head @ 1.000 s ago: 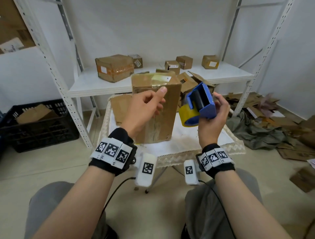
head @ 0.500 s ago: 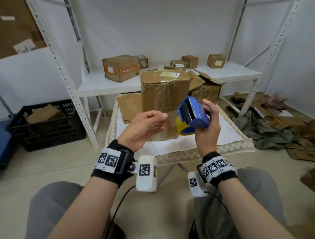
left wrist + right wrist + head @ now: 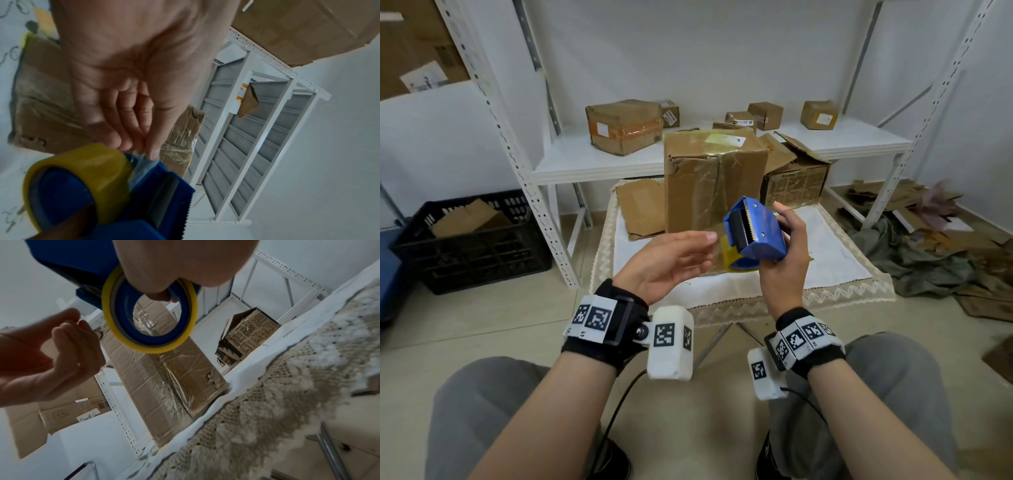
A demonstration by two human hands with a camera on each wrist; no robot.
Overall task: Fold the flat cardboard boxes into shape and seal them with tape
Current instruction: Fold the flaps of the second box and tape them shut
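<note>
On the cloth-covered table a taped box stands upright behind both hands; right hand grips the tape dispenser, left hand pinches its loose tape end.

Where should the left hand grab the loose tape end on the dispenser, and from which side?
Pinch the clear tape end at its free edge, ahead of the serrated blade, coming from the dispenser's left. The left hand is already there; the right hand blocks the other side.

A black crate sits on the floor by the white shelf, and a heap of green cloth lies on the other side.
</note>
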